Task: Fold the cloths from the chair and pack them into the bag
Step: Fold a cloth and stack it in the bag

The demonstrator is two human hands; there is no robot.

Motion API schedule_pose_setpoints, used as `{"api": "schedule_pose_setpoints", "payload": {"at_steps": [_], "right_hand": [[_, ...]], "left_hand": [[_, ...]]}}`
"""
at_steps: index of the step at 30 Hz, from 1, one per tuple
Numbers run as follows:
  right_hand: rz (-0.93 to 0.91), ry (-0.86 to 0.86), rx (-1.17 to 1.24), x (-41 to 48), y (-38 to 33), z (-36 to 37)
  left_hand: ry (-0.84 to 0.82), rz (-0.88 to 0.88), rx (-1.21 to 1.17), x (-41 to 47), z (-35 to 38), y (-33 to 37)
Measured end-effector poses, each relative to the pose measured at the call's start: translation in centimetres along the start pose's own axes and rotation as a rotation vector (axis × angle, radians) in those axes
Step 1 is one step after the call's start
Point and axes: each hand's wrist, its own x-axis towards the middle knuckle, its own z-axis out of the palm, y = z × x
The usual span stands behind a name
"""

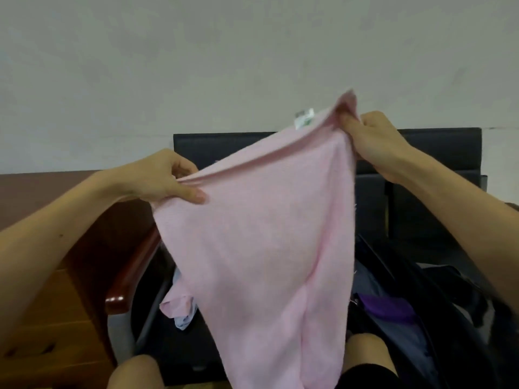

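I hold a pale pink cloth (258, 242) up in front of me by its top hem. My left hand (165, 178) pinches the hem's left end between thumb and fingers. Higher up, my right hand (373, 138) grips the right end, where a small white label shows. The cloth hangs down over the black chair (421, 155) and hides most of the seat. An open dark bag (407, 290) lies at the lower right with a purple cloth (387, 307) inside. More pink and light blue cloth (179, 307) peeks out on the seat at the lower left.
A reddish-brown wooden desk (70, 248) stands to the left, with a glossy wooden armrest (132, 276) beside the seat. A plain pale wall fills the upper half. My knees (134, 372) show at the bottom edge.
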Motion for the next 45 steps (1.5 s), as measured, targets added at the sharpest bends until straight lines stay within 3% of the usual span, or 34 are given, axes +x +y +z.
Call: {"api": "schedule_pose_setpoints", "payload": {"at_steps": [4, 9, 14, 18, 25, 31, 36, 45], "right_hand": [[0.075, 0.064, 0.039, -0.3, 2.0, -0.4], [0.07, 0.043, 0.1, -1.4, 4.4, 0.9], [0.514, 0.011, 0.424, -2.7, 6.5, 2.3], [0.628, 0.014, 0.533, -3.8, 7.9, 3.9], [0.498, 0.138, 0.554, -4.7, 8.6, 4.5], [0.223, 0.036, 0.438, -6.3, 6.6, 6.5], [0.049, -0.087, 0.378, -7.3, 4.0, 9.3], [-0.083, -0.082, 0.286, -7.5, 2.8, 12.5]], "left_hand": [[-0.018, -0.061, 0.033, -0.6, -0.8, -2.0], [0.138, -0.084, -0.414, -1.5, -0.3, -3.6], [0.368, -0.31, -0.931, -1.1, 2.8, -4.3], [0.441, -0.493, -0.927, -0.8, 5.7, -4.4], [0.474, -0.519, -0.834, -0.3, 7.5, -3.6], [0.503, -0.473, -0.778, 0.1, 9.2, -1.6], [0.45, -0.384, -0.783, 0.9, 11.1, 1.0], [0.369, -0.104, -0.718, 0.5, 13.0, 3.8]]}}
